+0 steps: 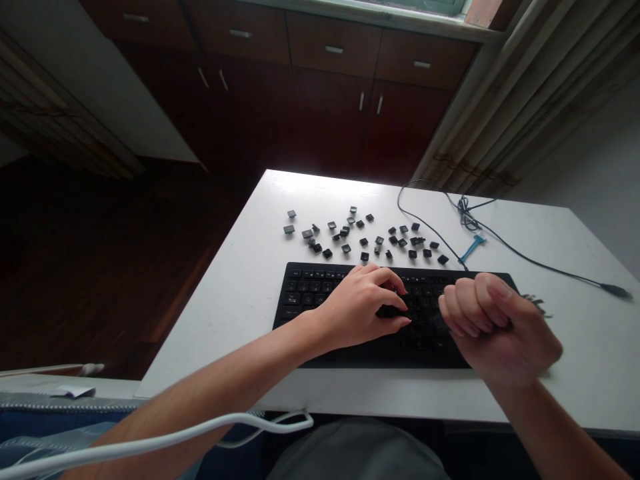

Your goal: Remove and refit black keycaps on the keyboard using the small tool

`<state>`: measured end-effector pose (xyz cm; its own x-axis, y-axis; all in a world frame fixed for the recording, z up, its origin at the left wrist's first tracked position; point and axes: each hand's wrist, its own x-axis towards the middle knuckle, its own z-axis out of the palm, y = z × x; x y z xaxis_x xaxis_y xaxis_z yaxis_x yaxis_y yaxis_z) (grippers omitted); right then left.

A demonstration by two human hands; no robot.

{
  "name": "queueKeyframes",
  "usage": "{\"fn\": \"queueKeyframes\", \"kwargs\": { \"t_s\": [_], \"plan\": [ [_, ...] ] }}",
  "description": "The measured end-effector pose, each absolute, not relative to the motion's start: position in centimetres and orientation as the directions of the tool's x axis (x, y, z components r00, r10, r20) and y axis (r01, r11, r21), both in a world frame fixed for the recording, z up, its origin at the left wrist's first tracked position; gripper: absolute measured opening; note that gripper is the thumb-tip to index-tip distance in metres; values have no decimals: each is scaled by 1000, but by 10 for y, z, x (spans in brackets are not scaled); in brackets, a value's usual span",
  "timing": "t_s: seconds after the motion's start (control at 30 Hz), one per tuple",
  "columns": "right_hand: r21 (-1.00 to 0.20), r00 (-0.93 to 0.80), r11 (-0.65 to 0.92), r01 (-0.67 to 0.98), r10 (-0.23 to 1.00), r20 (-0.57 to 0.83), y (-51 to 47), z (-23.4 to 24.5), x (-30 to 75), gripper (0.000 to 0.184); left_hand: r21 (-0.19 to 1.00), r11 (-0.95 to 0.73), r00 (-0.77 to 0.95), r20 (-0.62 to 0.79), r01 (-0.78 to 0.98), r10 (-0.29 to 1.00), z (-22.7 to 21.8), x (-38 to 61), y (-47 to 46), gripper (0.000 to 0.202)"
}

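Observation:
A black keyboard (310, 293) lies on the white table (235, 293) in front of me. My left hand (363, 307) rests on its middle, fingers curled and pinching at a key. My right hand (495, 330) hovers over the keyboard's right part, closed in a fist; what it grips is hidden. Several loose black keycaps (363, 237) lie scattered on the table just beyond the keyboard.
The keyboard's black cable (525, 257) runs across the far right of the table, with a small blue tool (473, 247) beside it. A white cord (165, 440) crosses my lap at the near edge. Dark wooden cabinets (330, 80) stand beyond; a curtain (540, 100) hangs right.

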<state>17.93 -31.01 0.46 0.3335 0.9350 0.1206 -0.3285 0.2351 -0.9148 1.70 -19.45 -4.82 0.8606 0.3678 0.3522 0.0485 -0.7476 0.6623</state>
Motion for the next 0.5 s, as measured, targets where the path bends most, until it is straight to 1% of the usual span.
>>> {"fn": "queueKeyframes", "kwargs": {
  "t_s": [0.07,0.17,0.4,0.5],
  "plan": [
    [-901,353,253,-352,928,122,-302,0,172,46,672,-738,864,338,56,374,-48,17,-194,14],
    [-906,355,235,-353,929,103,-290,-10,163,51,685,-725,869,314,70,381,-46,18,-193,13],
    [-925,357,243,-293,925,130,-284,-26,158,55,726,-682,887,255,88,386,-42,18,-192,14],
    [-940,327,251,-231,930,169,-286,-28,157,54,739,-668,897,232,90,377,-38,17,-191,14]
  ]
}}
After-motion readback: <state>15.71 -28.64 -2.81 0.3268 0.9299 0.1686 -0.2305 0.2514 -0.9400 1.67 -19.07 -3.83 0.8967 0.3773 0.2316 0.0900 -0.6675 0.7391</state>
